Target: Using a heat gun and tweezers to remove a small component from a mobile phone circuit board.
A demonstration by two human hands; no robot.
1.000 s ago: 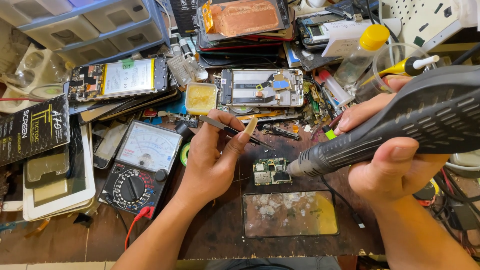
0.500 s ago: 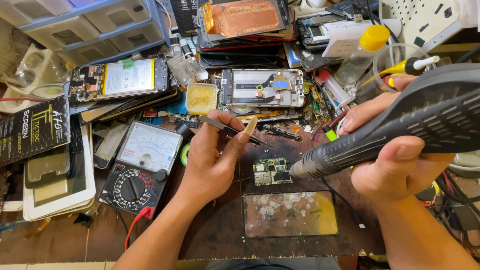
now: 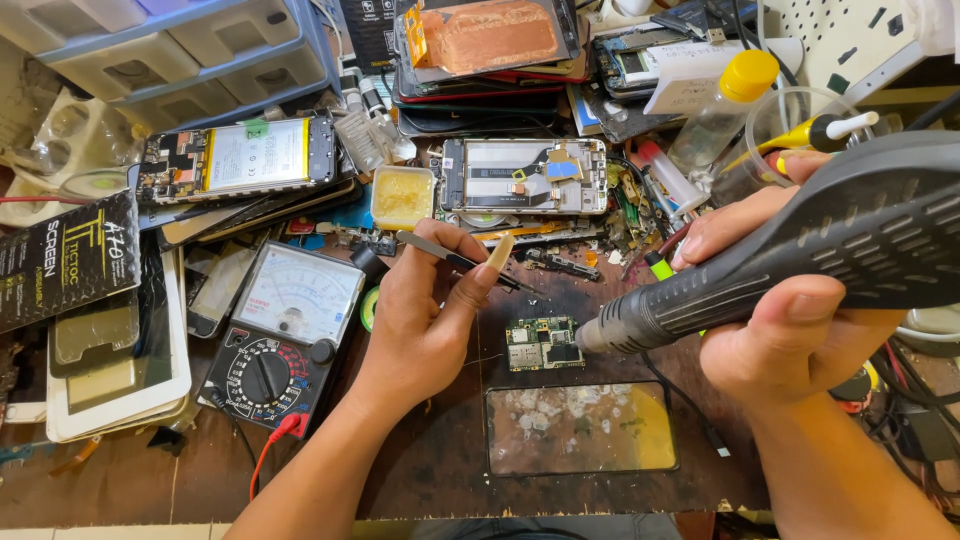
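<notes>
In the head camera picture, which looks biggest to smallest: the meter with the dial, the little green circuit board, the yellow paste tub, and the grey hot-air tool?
1. Hot-air tool, though it is nearest the camera.
2. Meter.
3. Circuit board and paste tub look alike; unranked.

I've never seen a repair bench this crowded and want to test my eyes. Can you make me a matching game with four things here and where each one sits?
Things:
1. tweezers
2. hot-air tool
3. small circuit board
4. analog multimeter

Places:
a. on the bench just under the tool's nozzle
b. gripped in the right hand
c. lying to the left of the left hand
d. pinched in the left hand

Pairs: 1-d, 2-b, 3-a, 4-c
</notes>
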